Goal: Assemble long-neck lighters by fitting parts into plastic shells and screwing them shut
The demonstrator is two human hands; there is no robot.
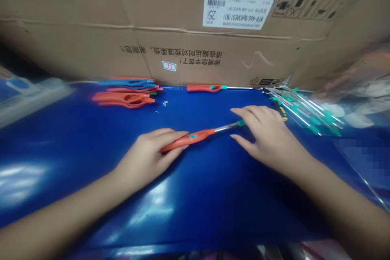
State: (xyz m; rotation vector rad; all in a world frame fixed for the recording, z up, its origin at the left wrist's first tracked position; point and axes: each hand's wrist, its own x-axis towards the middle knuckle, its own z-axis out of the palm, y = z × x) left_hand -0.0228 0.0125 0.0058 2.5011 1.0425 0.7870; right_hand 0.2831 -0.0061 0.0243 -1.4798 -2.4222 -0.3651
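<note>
Over the table [183, 203], the left hand [149, 148] has its grip wrapped round the lighter [203, 135], likely to steady it, while the right hand [269, 134], thumb and fingers parted, flanks the green tip [240, 122], contact unclear.

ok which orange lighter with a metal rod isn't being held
The orange lighter lying beside the cardboard box; the other lighter is in the left hand.

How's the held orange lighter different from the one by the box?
The held lighter is in the left hand; the other lighter lies by the box. The held lighter slants in view; the other lighter runs nearly level. Both are orange and silver.
</note>
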